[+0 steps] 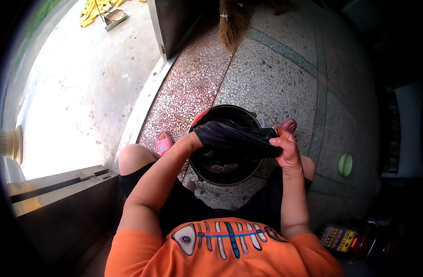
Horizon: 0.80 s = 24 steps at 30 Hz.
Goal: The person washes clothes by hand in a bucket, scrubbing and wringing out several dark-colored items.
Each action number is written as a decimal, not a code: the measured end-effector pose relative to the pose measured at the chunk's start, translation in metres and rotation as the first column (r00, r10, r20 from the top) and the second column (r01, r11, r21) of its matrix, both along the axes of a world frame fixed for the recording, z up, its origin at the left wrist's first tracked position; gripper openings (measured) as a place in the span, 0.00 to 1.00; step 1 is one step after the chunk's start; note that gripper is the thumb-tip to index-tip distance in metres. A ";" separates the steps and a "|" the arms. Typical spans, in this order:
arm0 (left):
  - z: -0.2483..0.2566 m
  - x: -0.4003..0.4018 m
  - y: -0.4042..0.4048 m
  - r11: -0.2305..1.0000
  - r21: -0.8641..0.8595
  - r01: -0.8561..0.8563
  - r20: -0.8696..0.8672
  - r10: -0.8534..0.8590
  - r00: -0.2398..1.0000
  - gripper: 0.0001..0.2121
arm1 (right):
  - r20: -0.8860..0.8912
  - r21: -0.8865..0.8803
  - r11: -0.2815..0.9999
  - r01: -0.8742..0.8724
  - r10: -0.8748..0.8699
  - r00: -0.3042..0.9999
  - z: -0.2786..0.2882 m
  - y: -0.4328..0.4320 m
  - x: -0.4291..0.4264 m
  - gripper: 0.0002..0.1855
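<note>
Between my legs stands a round black tub (pixel 226 180) with dark contents, perhaps wet cloth; their detail is hard to make out. Stretched across it is a piece of dark, stretchy fabric (pixel 235 140), apparently a garment. My left forearm (pixel 178 152) runs into the fabric up to the wrist, so the left hand itself is covered and its fingers cannot be seen. At the fabric's other end, my right hand (pixel 287 149) pinches the edge between thumb and fingers. Something red (pixel 199 117) lies at the tub's upper left rim.
Pink slippers (pixel 164 142) are on my feet either side of the tub. A straw broom (pixel 231 29) hangs ahead. Left is a metal door sill (pixel 142 104); outside are a dustpan (pixel 115 19) and corn cobs (pixel 90 14). A green bowl (pixel 345 164) and a vehicle (pixel 360 239) are right.
</note>
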<state>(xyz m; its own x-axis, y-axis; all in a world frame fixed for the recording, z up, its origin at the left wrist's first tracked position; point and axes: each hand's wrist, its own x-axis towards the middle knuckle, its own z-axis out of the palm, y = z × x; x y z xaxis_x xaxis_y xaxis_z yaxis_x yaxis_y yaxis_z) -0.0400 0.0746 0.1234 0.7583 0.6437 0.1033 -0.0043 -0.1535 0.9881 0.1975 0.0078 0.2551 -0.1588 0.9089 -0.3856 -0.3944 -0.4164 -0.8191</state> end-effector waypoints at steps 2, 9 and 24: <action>-0.019 0.006 0.003 0.985 -0.007 -0.174 -0.010 0.174 0.985 0.18 | 0.003 0.099 0.994 -0.042 0.042 0.999 0.026 -0.011 -0.015 0.13; -0.098 0.003 0.025 0.700 0.700 -0.141 -0.338 0.498 0.798 0.14 | 0.400 0.501 0.481 -0.719 0.608 0.686 0.054 -0.050 -0.054 0.08; 0.066 0.005 0.013 0.619 0.756 -0.213 0.033 0.288 0.957 0.25 | 0.092 0.359 0.933 0.030 -0.067 0.994 -0.030 -0.007 -0.044 0.14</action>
